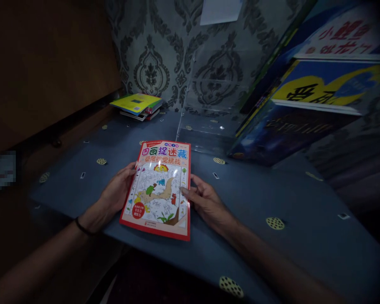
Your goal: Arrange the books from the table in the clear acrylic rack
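A red-bordered children's picture book (160, 190) is held tilted above the near part of the table, its cover facing me. The cover carries colourful Chinese lettering and line drawings of animals. My left hand (122, 185) grips the book's left edge, with most of the fingers hidden behind it. On the opposite edge, my right hand (205, 200) is closed, thumb on the cover and fingers behind. Just beyond the book stands a clear plastic rack (205, 122), with its right side filled by large picture books (323, 84).
A small stack of books (137, 104) with a yellow one on top lies at the table's back left corner. The table (250, 190) wears a dark blue patterned cover. A wooden panel (50, 63) borders the left side, and patterned wallpaper (150, 63) covers the back wall.
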Demonstrator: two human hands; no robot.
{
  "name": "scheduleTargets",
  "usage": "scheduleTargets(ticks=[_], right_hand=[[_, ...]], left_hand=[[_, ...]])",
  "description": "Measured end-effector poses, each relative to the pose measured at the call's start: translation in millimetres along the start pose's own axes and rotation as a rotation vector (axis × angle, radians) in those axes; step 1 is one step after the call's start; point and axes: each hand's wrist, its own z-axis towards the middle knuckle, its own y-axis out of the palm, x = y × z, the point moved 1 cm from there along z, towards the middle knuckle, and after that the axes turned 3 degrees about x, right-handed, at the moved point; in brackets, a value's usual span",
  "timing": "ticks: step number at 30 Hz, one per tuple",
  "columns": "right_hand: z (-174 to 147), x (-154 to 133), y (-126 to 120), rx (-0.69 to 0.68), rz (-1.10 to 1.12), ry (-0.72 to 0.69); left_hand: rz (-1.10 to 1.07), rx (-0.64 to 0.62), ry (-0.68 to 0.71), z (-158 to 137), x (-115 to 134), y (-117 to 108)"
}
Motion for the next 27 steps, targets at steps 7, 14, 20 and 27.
scheduleTargets(ticks=[7,14,20,27], right_hand=[[0.1,5.8,3.2,-0.059,-0.034,-0.013],[1.4,9.0,2.9,-0.080,-0.002,-0.041],[0.8,11.3,2.5,-0.097,0.024,-0.070],[0.5,12.2,3.6,-0.049,-0.009,-0.066]], left_hand=[[-0.053,0.041,-0.096,2.1,-10.1,19.2],[-0.053,-0.055,-0.253,4.6,-12.2,28.4],[0.140,-0.058,-0.069,10.6,-2.9,22.1],[0.811,0.116,0.445,23.1,15.1,-0.7]])
